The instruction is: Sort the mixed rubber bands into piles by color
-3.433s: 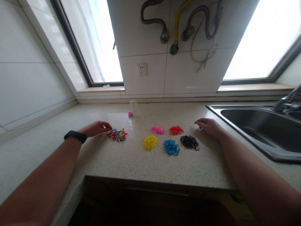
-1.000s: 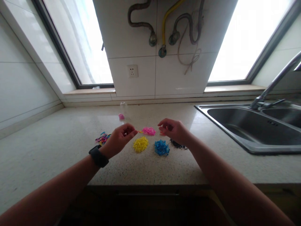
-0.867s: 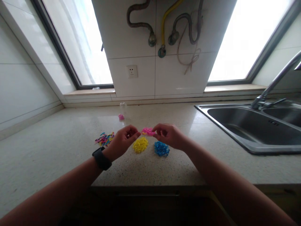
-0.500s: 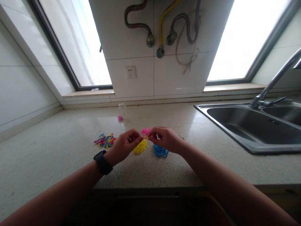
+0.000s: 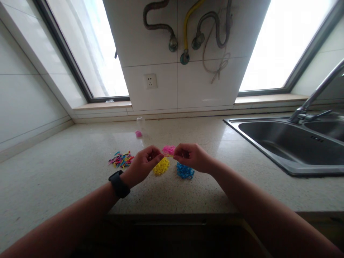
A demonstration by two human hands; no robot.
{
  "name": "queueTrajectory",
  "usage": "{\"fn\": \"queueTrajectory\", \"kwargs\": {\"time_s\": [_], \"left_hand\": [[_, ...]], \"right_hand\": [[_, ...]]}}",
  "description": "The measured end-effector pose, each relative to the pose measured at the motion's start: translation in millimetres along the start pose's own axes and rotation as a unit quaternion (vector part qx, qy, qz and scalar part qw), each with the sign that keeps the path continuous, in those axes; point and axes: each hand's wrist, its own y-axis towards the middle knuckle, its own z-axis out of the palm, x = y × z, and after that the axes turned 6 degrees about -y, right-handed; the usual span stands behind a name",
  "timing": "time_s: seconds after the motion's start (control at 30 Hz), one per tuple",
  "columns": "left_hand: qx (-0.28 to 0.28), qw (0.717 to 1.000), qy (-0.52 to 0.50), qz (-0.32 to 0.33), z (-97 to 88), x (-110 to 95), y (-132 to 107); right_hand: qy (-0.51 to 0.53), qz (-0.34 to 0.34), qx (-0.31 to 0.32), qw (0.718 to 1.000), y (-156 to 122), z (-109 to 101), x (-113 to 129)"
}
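Observation:
A thin, yellowish rubber band is stretched between my two hands, just above the counter. My left hand, below a black watch on the wrist, pinches its left end. The right end is pinched by my right hand. Beneath and around the fingers lie small heaps that look like rubber bands: a pink heap behind, a yellow heap under the left fingertips, and a blue heap below the right hand, which partly covers it. Left of my left hand is a mixed-colour heap.
A clear container with something pink at its near end is on the pale speckled counter, toward the wall. To the right are a steel sink and tap. A socket and hoses are on the wall.
My right hand has moved slightly to the right, away from the left, so the gap between the fingertips is wider and the band is drawn out longer. The view has shifted a little.

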Motion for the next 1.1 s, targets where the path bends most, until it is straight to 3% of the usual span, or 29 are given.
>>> {"fn": "queueTrajectory", "kwargs": {"time_s": [0.3, 0.6, 0.97, 1.1], "left_hand": [[-0.023, 0.999, -0.049, 0.0, -1.5, -2.3, 2.0], [-0.038, 0.985, -0.168, -0.032, -1.3, -7.8, 4.5], [-0.024, 0.99, -0.139, -0.003, -1.5, -16.8, 3.7], [-0.012, 0.994, -0.102, -0.032, -9.2, -13.4, 15.2]], "right_hand": [[0.032, 0.017, 0.013, 0.999, -1.4, -4.9, -0.2], [0.036, 0.022, -0.038, 0.998, -0.6, -10.8, -10.6], [0.03, 0.031, -0.061, 0.997, 1.7, -15.2, -19.8], [0.039, 0.037, -0.061, 0.997, 1.9, -16.5, -24.8]]}}
